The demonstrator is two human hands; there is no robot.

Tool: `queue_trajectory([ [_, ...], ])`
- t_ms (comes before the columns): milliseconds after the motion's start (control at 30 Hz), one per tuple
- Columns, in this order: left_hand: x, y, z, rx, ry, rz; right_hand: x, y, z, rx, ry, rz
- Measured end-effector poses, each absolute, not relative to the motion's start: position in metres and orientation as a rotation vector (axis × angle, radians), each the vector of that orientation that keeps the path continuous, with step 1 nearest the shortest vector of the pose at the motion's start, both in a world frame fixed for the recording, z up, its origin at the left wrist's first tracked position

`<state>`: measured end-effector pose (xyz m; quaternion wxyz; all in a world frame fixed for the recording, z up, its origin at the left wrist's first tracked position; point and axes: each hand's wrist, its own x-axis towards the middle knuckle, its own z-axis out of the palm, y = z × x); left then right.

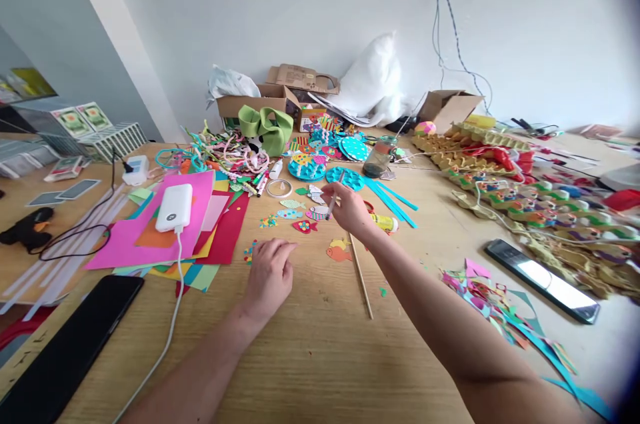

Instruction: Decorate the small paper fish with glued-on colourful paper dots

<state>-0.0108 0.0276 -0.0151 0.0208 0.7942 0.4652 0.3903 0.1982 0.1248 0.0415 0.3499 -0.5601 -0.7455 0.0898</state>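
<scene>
My right hand (345, 204) is closed on a slim pale pen (335, 196), tilted above small paper fish. Under and beside it lie a striped pink fish (317, 213), a red fish (305, 227) and a blue dotted fish (290, 214). Palm down on the table, my left hand (271, 271) holds nothing I can see; its index finger points right. A dotted paper piece (249, 252) shows at its left edge. An orange fish (339, 251) lies between my forearms, close to a thin wooden stick (361, 277). A yellow glue stick (384, 222) rests behind my right wrist.
Coloured paper sheets (135, 224) and a white power bank (175, 207) with its cable lie left. Blue paper discs (345, 178), a glass jar (380, 157) and a craft pile (235, 154) stand behind. Right are paper scraps (493, 304), a phone (543, 281) and egg cartons (450, 157).
</scene>
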Motion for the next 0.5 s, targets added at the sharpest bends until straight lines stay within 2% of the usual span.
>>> queue_trajectory([
  [167,-0.01,0.024,-0.009,2.503,1.456,1.172,0.228,0.055,0.014,-1.3,-2.036,0.352],
  [333,-0.005,0.02,-0.01,2.535,1.347,1.11,0.238,0.022,-0.012,-1.348,-2.131,0.192],
  [500,-0.002,0.018,-0.014,2.585,1.271,0.966,0.23,0.02,-0.016,-1.343,-2.263,0.056],
])
